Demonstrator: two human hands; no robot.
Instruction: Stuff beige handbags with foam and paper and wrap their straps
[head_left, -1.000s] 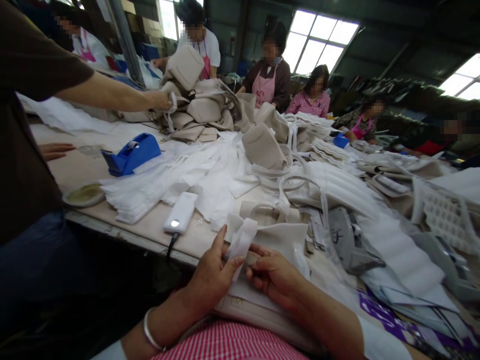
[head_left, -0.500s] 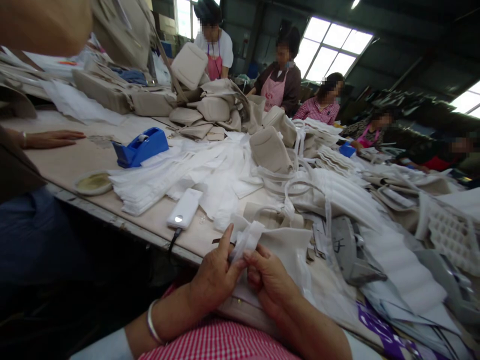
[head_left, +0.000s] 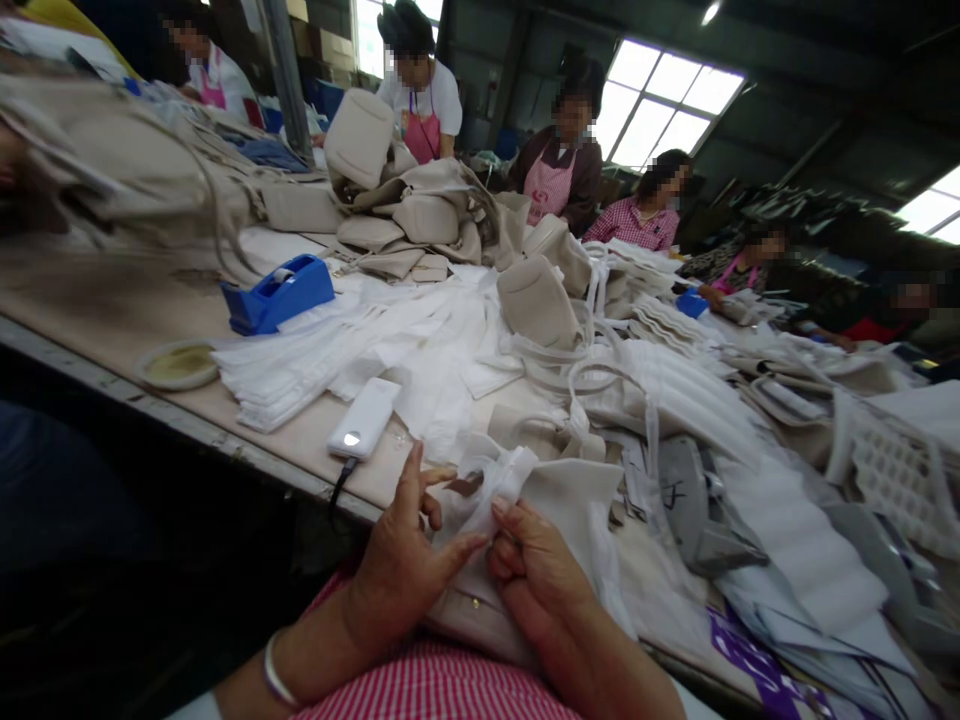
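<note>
Pinching the near end of the white strip [head_left: 510,478] between thumb and forefinger, the right hand [head_left: 544,570] has its remaining fingers curled in. The left hand [head_left: 397,555] is spread, forefinger raised and thumb directed toward the strip, with no visible grasp; whether the thumb tip makes contact cannot be told. A brown piece [head_left: 466,484] is just beside its fingers.

Position: the strip is above the beige bag [head_left: 476,618], at the near edge of the desk [head_left: 75,300], close to the striped apron [head_left: 442,685]. A pale sheet [head_left: 577,490] is just beyond the right hand. The blue tape dispenser [head_left: 281,295] and the white device [head_left: 364,418] are farther left.

Handling: the strip appears thin, light and limp, probably slippery and easily creased. Grip it near an end with the finger pads; support the opposite end to keep it flat. The bag appears light to moderate in weight, with soft panels that may mark. Hold it by the body or a seamed edge, keeping fingernails off the surface.
</note>
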